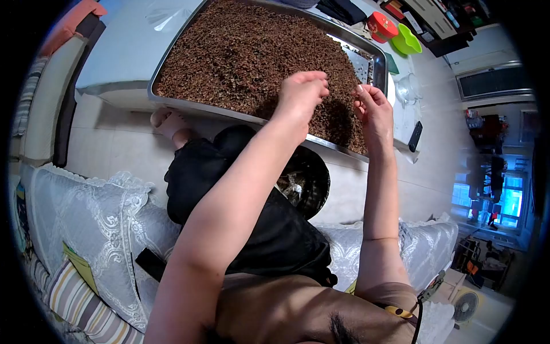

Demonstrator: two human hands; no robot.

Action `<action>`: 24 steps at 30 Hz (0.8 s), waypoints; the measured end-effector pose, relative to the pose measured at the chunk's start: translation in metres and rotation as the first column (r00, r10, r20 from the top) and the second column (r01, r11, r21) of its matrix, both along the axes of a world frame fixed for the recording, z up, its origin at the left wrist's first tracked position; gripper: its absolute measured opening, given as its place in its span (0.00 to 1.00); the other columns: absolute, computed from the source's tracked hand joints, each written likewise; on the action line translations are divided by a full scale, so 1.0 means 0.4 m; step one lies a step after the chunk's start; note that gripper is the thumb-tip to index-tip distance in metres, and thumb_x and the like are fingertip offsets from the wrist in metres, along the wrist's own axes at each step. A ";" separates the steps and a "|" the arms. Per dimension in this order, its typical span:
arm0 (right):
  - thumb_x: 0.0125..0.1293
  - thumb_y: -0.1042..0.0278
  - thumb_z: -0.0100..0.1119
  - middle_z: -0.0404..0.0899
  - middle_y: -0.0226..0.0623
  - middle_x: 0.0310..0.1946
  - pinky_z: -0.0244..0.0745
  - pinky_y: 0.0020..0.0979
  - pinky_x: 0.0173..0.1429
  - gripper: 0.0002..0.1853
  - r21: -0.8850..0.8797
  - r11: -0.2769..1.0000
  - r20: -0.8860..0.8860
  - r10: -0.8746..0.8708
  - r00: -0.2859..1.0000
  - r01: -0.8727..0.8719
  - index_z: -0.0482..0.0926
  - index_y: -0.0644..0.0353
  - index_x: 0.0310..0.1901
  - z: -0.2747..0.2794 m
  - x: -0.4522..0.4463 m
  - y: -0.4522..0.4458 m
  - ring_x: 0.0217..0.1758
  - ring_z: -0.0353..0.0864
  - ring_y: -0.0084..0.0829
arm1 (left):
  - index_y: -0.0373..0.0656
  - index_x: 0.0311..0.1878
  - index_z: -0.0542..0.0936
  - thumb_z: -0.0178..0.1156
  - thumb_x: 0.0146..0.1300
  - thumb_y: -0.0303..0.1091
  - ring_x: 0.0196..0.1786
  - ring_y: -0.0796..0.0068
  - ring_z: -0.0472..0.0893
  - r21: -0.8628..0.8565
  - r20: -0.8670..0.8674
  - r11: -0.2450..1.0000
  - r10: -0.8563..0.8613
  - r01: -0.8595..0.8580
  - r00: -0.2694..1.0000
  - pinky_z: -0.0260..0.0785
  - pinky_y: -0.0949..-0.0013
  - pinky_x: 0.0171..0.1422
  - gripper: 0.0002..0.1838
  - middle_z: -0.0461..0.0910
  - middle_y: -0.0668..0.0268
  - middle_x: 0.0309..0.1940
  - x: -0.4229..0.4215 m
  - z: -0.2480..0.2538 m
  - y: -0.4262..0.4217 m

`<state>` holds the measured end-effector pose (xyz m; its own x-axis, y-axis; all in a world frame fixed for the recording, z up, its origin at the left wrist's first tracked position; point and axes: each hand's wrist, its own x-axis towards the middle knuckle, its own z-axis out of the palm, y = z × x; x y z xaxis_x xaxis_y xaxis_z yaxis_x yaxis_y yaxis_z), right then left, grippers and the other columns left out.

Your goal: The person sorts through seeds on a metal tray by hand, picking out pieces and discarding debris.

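Observation:
A large metal tray [209, 109] holds a broad heap of small reddish-brown dried bits [246, 51], possibly husks or seeds; their exact kind is unclear. Over the heap's near right part is my left hand [301, 97], its fingers curled in and closed. What they hold, if anything, cannot be made out. To its right, near the tray's right end, my right hand [376, 114] is raised with thumb and fingertips pinched together. Anything in that pinch is too small to name. The two hands are apart, facing each other. Bare metal [358, 63] with scattered bits shows at the tray's far right corner.
Below the tray, a black bin [318, 183] with some waste stands on the floor by my legs. Beyond the tray's right end are a red container [382, 27], a green bowl [407, 40], a clear glass bowl [408, 89] and a black remote [415, 136]. A lace-covered sofa [97, 212] lies behind.

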<state>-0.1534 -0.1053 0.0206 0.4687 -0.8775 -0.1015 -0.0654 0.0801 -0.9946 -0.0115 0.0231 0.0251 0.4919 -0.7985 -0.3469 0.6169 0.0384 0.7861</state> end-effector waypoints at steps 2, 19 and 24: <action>0.68 0.66 0.67 0.80 0.27 0.31 0.66 0.17 0.28 0.10 -0.036 0.999 -0.006 0.003 1.000 -0.003 0.78 0.61 0.44 -0.005 0.009 0.011 0.27 0.74 0.14 | 0.36 0.54 0.79 0.62 0.68 0.33 0.43 0.81 0.80 -0.028 -0.001 0.995 -0.094 0.094 0.996 0.75 0.78 0.48 0.15 0.82 0.67 0.41 -0.025 -0.010 -0.024; 0.68 0.69 0.65 0.80 0.29 0.32 0.70 0.20 0.32 0.09 0.051 0.993 0.240 -0.113 0.964 0.104 0.78 0.64 0.45 -0.046 0.079 0.036 0.30 0.76 0.17 | 0.30 0.49 0.78 0.57 0.71 0.26 0.42 0.70 0.86 -0.112 -0.098 0.983 -0.156 0.144 0.983 0.82 0.70 0.52 0.09 0.83 0.58 0.39 -0.011 -0.043 -0.065; 0.69 0.69 0.64 0.78 0.29 0.32 0.71 0.21 0.32 0.11 0.129 0.991 0.276 -0.015 0.961 -0.021 0.78 0.66 0.47 -0.009 0.064 0.030 0.29 0.74 0.17 | 0.31 0.48 0.79 0.56 0.72 0.29 0.42 0.73 0.84 -0.086 -0.148 0.994 -0.082 0.070 0.986 0.80 0.69 0.55 0.10 0.83 0.62 0.35 -0.008 -0.048 -0.069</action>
<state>-0.1277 -0.0933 0.0170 0.4972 -0.8639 -0.0804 0.2094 0.2094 -0.9551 -0.0146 -0.0046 0.0057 0.3754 -0.8597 -0.3463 0.7319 0.0457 0.6798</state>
